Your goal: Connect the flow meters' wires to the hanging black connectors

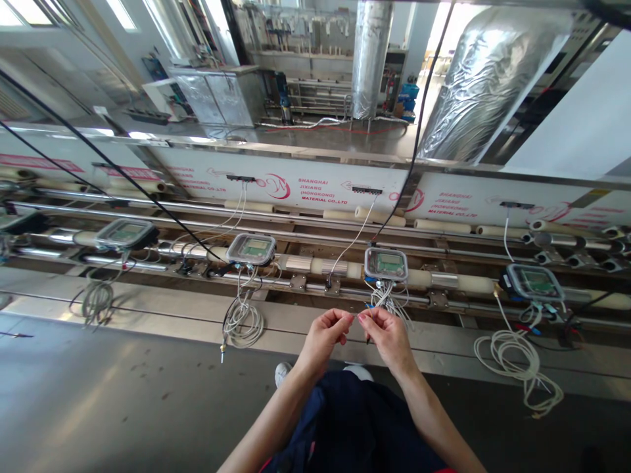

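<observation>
My left hand (326,332) and right hand (389,335) meet in front of the clear-lidded display box (387,264), thumb and forefinger of each pressed together on what looks like a thin wire (355,316), too fine for me to be sure of its ends. It sits between my fingertips, near the bundle of pale cables (391,299) hanging from the box. If I tug too hard, the strand could snap; if my pinch loosens, it could slip away among those tangled cables.
</observation>
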A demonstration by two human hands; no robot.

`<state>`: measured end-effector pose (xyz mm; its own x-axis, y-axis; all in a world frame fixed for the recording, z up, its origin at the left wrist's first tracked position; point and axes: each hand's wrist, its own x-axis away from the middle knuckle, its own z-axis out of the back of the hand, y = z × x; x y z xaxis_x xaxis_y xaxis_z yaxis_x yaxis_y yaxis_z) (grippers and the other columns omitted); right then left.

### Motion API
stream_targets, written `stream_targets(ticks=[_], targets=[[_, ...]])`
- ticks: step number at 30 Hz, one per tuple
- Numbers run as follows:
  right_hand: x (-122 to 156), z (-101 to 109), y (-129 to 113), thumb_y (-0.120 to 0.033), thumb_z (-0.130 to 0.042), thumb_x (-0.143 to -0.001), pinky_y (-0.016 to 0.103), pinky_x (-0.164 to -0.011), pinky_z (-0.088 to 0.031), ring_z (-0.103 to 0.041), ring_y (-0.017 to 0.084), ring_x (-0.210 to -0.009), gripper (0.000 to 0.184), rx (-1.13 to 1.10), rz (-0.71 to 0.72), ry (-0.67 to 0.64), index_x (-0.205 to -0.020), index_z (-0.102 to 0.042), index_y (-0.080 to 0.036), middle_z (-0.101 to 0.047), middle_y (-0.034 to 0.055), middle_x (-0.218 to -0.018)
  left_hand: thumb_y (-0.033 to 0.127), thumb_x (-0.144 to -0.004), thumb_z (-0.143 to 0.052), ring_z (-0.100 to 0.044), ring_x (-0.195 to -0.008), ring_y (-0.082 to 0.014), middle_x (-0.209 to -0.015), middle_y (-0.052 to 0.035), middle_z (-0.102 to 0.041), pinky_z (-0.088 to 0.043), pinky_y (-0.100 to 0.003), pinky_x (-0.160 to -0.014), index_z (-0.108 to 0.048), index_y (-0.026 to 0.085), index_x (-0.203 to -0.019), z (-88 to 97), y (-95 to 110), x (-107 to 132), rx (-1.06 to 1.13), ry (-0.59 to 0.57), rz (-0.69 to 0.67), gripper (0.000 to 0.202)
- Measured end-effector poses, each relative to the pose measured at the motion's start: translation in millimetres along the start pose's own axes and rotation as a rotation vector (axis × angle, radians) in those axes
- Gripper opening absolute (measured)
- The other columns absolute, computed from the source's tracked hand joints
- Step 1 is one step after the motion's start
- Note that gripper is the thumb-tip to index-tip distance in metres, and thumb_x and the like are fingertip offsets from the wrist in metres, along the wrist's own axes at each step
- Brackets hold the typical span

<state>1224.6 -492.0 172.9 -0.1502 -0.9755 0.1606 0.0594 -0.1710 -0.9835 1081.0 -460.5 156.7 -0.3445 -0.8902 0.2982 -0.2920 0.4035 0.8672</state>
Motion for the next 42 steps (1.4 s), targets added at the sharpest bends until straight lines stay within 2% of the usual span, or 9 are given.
stream_targets(ticks=[3, 8, 11, 16, 29, 31, 34, 37, 42], targets=[[0, 2, 1, -0.043, -0.062, -0.077, 0.021, -0.045, -0.029, -0.04, 0.007, -0.046, 0.029, 0.005, -0.011, 0.004, -0.078, -0.061, -0.015, -0.05, -0.0045, -0.05, 0.039, -0.071, -0.071, -0.041, -0.054, -0.0065, -0.066, 0.0009, -0.051, -0.036, -0.016, -0.049, -0.059, 0.012, -0.073, 0.0, -1, 1, 0.023, -0.014, -0.005, 0.03], [-1, 5, 1, -0.043, -0.063, -0.075, 0.022, -0.046, -0.03, -0.041, 0.008, -0.046, 0.028, 0.016, -0.024, -0.051, -0.076, -0.062, -0.015, -0.05, -0.0045, -0.049, 0.036, -0.076, -0.068, -0.054, -0.069, -0.0129, -0.087, -0.0048, -0.062, -0.045, -0.021, -0.055, -0.064, 0.014, -0.093, 5.9, 6, -2, -0.215, -0.019, -0.156, 0.028], [-1, 5, 1, -0.043, -0.064, -0.074, 0.021, -0.045, -0.028, -0.04, 0.007, -0.045, 0.028, 0.005, -0.055, -0.085, -0.074, -0.063, -0.015, -0.049, -0.0048, -0.048, 0.031, -0.083, -0.062, -0.055, -0.067, -0.0123, -0.082, -0.0029, -0.063, -0.045, -0.022, -0.061, -0.065, 0.017, -0.085, 12.2, 16, -3, -0.516, -0.039, -0.37, 0.015], [-1, 5, -4, -0.044, -0.068, -0.069, 0.021, -0.043, -0.022, -0.033, 0.005, -0.041, 0.03, -0.094, -0.151, -0.111, -0.07, -0.062, -0.015, -0.047, -0.0062, -0.044, 0.024, -0.091, -0.053, -0.055, -0.083, -0.014, -0.087, -0.0035, -0.06, -0.044, -0.025, -0.076, -0.062, 0.018, -0.09, 21.4, 33, -2, -0.933, -0.232, -0.763, 0.011], [2, 8, -12, -0.045, -0.073, -0.062, 0.022, -0.042, -0.018, -0.03, 0.003, -0.038, 0.034, -0.149, -0.211, -0.161, -0.066, -0.06, -0.015, -0.045, -0.0072, -0.042, 0.016, -0.095, -0.036, -0.051, -0.085, -0.0182, -0.093, -0.0065, -0.059, -0.042, -0.03, -0.076, -0.057, 0.016, -0.1, 31.1, 48, -2, -1.381, -0.453, -0.978, 0.022], [2, 11, -12, -0.045, -0.073, -0.063, 0.021, -0.042, -0.017, -0.029, 0.003, -0.039, 0.033, -0.154, -0.21, -0.165, -0.066, -0.06, -0.014, -0.044, -0.0074, -0.042, 0.015, -0.095, -0.03, -0.051, -0.086, -0.019, -0.094, -0.0072, -0.06, -0.042, -0.031, -0.076, -0.056, 0.016, -0.101, 34.3, 52, -3, -1.419, -0.479, -0.986, 0.026], [2, 14, -12, -0.045, -0.072, -0.065, 0.021, -0.042, -0.017, -0.029, 0.004, -0.04, 0.033, -0.187, -0.194, -0.14, -0.069, -0.061, -0.014, -0.044, -0.0073, -0.043, 0.018, -0.096, -0.033, -0.052, -0.085, -0.0173, -0.091, -0.006, -0.06, -0.042, -0.029, -0.078, -0.056, 0.016, -0.097, 37.5, 53, -3, -1.268, -0.303, -0.919, 0.023], [1, 14, -9, -0.047, -0.072, -0.065, 0.022, -0.041, -0.017, -0.028, 0.004, -0.04, 0.035, -0.193, -0.175, -0.106, -0.069, -0.061, -0.015, -0.044, -0.0069, -0.043, 0.025, -0.093, -0.048, -0.055, -0.081, -0.015, -0.086, -0.0034, -0.061, -0.043, -0.026, -0.076, -0.058, 0.018, -0.092, 32.8, 46, 1, -1.05, -0.131, -0.771, 0.013], [0, 8, -5, -0.048, -0.069, -0.068, 0.021, -0.043, -0.023, -0.033, 0.005, -0.042, 0.034, -0.126, -0.121, -0.102, -0.07, -0.062, -0.015, -0.046, -0.0063, -0.045, 0.035, -0.083, -0.062, -0.054, -0.064, -0.0131, -0.074, -0.0011, -0.062, -0.041, -0.023, -0.06, -0.064, 0.018, -0.083, 15.8, 21, 8, -0.755, -0.039, -0.426, 0.017]])
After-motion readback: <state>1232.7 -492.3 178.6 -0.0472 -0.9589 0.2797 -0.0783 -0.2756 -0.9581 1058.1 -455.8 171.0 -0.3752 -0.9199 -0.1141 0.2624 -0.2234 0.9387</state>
